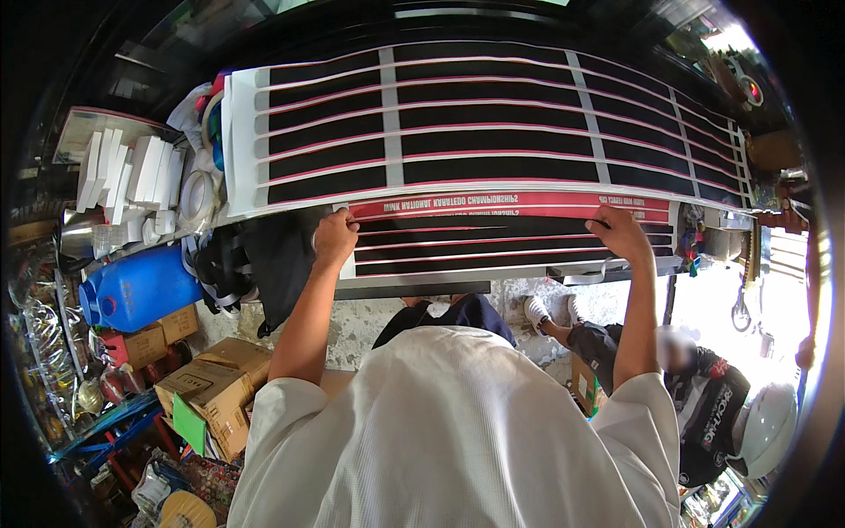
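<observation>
A wide printed sheet (pixel 493 141) with black bands, thin red and white lines and pale cross strips lies across the table. At its near edge shows a second printed sheet (pixel 475 251), with red lettered bands above black ones. My left hand (pixel 337 236) is closed at the left end of the red bands, fingers pinching the near sheet. Over toward its right end, my right hand (pixel 620 233) is likewise closed in a pinch on this sheet. The fingertips partly hide the gripped edges. Both forearms reach forward from my white sleeves.
White boxes (pixel 145 172) and a tape roll (pixel 197 195) stand left of the sheets. Below them are a blue jerrycan (pixel 145 286) and cardboard boxes (pixel 211 387). At the right, a person (pixel 704 387) sits close to the table, beside a white helmet-like object (pixel 766 431).
</observation>
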The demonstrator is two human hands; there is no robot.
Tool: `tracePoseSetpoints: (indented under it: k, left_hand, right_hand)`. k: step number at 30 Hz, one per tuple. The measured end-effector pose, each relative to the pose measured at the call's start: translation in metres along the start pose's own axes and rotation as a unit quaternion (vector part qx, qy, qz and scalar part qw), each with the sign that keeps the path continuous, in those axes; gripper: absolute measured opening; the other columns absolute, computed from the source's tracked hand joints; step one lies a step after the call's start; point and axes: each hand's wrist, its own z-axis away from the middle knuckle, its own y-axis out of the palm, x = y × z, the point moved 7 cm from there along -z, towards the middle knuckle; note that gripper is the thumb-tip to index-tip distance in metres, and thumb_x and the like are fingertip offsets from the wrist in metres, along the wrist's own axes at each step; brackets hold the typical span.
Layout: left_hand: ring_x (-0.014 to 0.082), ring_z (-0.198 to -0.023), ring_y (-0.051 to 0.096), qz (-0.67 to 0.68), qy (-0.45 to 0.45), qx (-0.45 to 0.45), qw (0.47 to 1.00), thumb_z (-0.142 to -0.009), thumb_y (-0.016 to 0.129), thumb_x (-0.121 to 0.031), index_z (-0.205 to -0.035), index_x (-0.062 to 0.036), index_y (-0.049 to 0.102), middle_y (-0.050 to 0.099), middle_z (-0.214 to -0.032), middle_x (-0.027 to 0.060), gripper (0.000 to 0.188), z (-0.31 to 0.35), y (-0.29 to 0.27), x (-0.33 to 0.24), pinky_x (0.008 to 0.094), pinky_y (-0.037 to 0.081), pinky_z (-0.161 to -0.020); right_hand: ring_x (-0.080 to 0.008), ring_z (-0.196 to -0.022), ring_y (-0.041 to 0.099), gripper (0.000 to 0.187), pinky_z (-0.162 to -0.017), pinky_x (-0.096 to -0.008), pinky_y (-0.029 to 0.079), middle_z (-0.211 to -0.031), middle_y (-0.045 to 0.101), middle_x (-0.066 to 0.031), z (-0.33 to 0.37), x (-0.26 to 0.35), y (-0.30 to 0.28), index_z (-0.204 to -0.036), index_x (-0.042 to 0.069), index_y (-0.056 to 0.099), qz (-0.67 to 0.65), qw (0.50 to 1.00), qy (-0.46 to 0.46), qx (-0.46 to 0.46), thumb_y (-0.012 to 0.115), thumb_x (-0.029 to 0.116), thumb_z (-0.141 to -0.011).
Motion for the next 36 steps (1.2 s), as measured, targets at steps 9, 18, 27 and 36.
tracePoseSetpoints:
  k: [9, 18, 27, 36]
  left_hand:
    - [0.0394, -0.096, 0.077, -0.068, -0.012, -0.044, 0.997, -0.091, 0.072, -0.016, -0.099, -0.0086, 0.076, 0.080, -0.098, 0.0166, 0.011, -0.001, 0.010, -0.007, 0.0513, 0.060, -0.084]
    - [0.0374, -0.095, 0.078, -0.077, -0.043, -0.055, 0.995, -0.091, 0.071, -0.015, -0.097, -0.0117, 0.075, 0.080, -0.095, 0.0129, 0.009, 0.000, 0.011, -0.005, 0.0488, 0.060, -0.083]
    - [0.0368, -0.093, 0.077, -0.087, -0.035, -0.064, 0.994, -0.091, 0.069, -0.014, -0.099, -0.0127, 0.074, 0.080, -0.094, 0.0121, 0.009, 0.004, 0.009, -0.007, 0.0500, 0.059, -0.084]
    - [0.0404, -0.093, 0.076, -0.085, -0.019, -0.087, 0.992, -0.092, 0.068, -0.014, -0.096, -0.0110, 0.074, 0.079, -0.093, 0.0158, 0.008, 0.000, 0.014, -0.001, 0.0515, 0.059, -0.080]
  right_hand:
    - [-0.0384, -0.095, 0.077, 0.034, -0.085, -0.0476, 0.060, -0.102, 0.080, -0.0202, -0.036, -0.020, 0.023, -0.108, 0.004, 0.079, 0.036, 0.999, -0.003, 0.011, 0.080, 0.036, -0.096]
    - [-0.0393, -0.097, 0.078, 0.037, -0.086, -0.0483, 0.060, -0.099, 0.080, -0.0207, -0.051, -0.040, 0.043, -0.106, 0.005, 0.080, 0.040, 0.999, 0.000, 0.024, 0.081, 0.040, -0.094]
    - [-0.0366, -0.092, 0.077, 0.037, -0.085, -0.0474, 0.059, -0.093, 0.079, -0.0194, -0.050, -0.090, 0.040, -0.101, 0.004, 0.080, 0.013, 0.998, 0.008, 0.067, 0.083, 0.040, -0.091]
    - [-0.0297, -0.101, 0.075, 0.033, -0.090, -0.0424, 0.057, -0.102, 0.080, -0.0145, -0.030, -0.214, -0.042, -0.106, 0.007, 0.081, 0.125, 0.976, 0.127, 0.123, 0.083, 0.038, -0.094]
